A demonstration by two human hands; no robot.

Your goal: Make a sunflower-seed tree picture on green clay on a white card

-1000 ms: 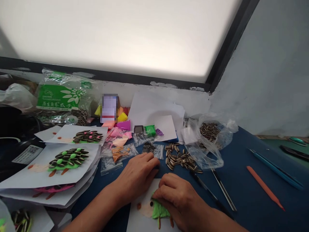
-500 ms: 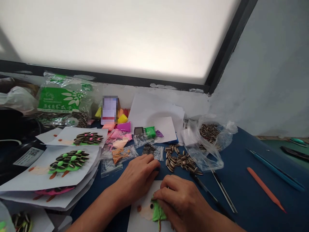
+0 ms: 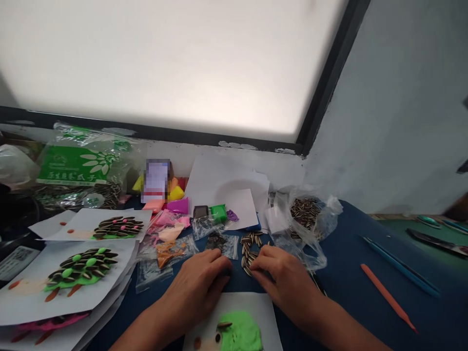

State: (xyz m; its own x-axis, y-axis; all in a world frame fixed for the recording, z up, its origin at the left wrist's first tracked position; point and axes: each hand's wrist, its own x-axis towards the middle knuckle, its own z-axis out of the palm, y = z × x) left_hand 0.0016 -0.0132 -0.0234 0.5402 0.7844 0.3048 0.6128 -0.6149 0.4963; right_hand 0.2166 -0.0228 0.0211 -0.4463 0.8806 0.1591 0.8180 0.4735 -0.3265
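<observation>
My left hand (image 3: pixel 204 280) rests on the blue tabletop with curled fingers; what lies under its fingertips, if anything, is hidden. My right hand (image 3: pixel 287 278) reaches down to a loose pile of striped sunflower seeds (image 3: pixel 247 251). Its thumb and forefinger are drawn together at the near edge, and I cannot make out what is between them. A white sheet (image 3: pixel 268 317) lies below my hands, bearing a hedgehog of green clay (image 3: pixel 241 331) with a pale face, black eye and brown nose. One sunflower seed (image 3: pixel 224 324) sits at the green body's upper left.
Left is a stack of sheets (image 3: pixel 120 261) with finished seed hedgehogs. Behind stand a green seed bag (image 3: pixel 73 163), a phone (image 3: pixel 156 180) and clay packets (image 3: pixel 177 207). An open plastic bag of seeds (image 3: pixel 305 212), an orange tool (image 3: pixel 387 297) and blue tweezers (image 3: pixel 398 265) lie right.
My right hand has left the green clay and moved up to the seed pile. The seed on the clay shows uncovered now. My left hand stays curled near the sheet; the view has shifted.
</observation>
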